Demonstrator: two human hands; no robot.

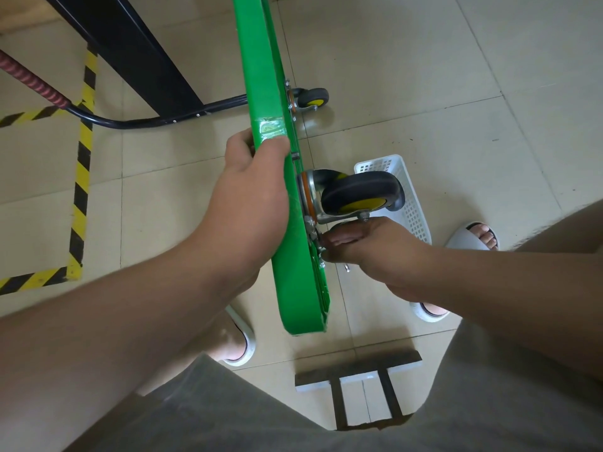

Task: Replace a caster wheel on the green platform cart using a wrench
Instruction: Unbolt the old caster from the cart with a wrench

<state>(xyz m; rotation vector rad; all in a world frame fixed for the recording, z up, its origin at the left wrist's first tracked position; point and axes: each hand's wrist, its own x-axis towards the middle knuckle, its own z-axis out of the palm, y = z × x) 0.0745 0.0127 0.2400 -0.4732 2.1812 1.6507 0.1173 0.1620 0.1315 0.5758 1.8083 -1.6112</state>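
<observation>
The green platform cart (261,79) stands on its edge in front of me, its underside facing right. My left hand (251,197) grips the cart's upper edge, with the thumb over the top. A grey caster wheel with a yellow hub (362,194) sticks out to the right on its metal bracket. Just below that wheel, my right hand (368,249) has its fingers curled at the bracket's mounting bolts (318,247). Whether it holds a wrench or a bolt is hidden by the fingers. A second caster wheel (313,98) sits farther up the cart.
A white perforated plastic basket (412,203) lies on the tile floor behind the near caster. The cart's black handle (137,120) runs left beside a black beam. Yellow-black floor tape (81,177) marks the left. A small wooden stool (359,383) and feet in white slippers are below.
</observation>
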